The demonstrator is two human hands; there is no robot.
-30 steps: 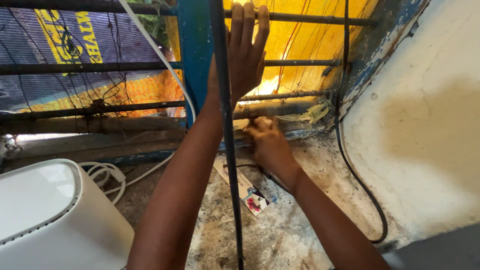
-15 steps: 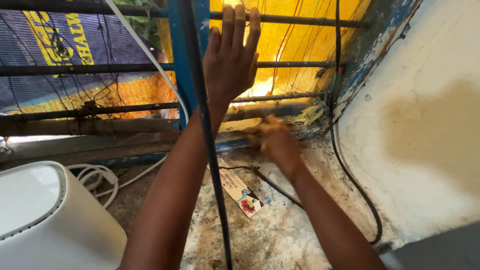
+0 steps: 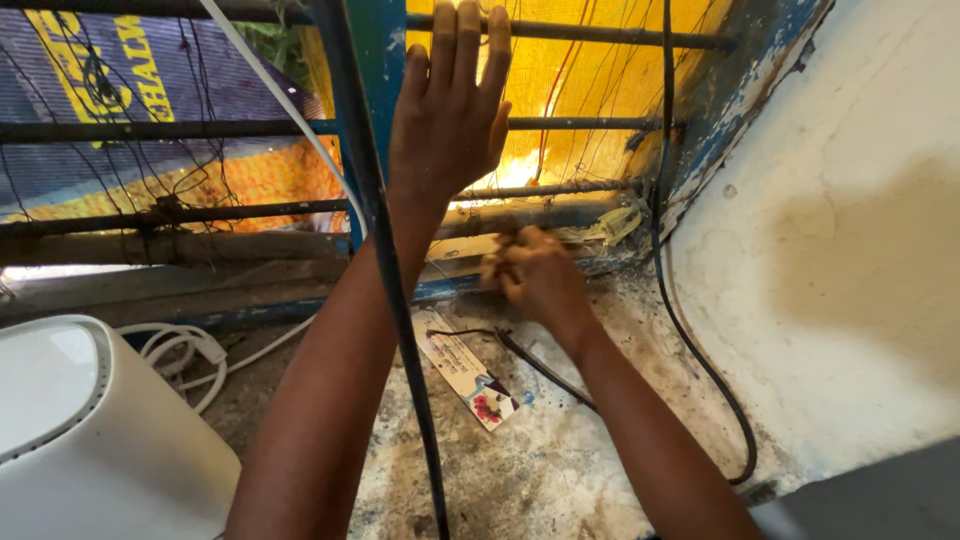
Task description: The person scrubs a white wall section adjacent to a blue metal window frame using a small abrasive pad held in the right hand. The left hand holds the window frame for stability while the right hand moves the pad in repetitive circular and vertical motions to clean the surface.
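Frankly, what the right hand grips is hidden — its fingers are clenched at the window sill, blurred. The left hand is spread flat against the window bars, above it. A card lies just below.

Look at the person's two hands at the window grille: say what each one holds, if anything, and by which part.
The left hand lies flat and open against the grille, holding nothing. The right hand is curled at the sill's edge; what it grips cannot be told.
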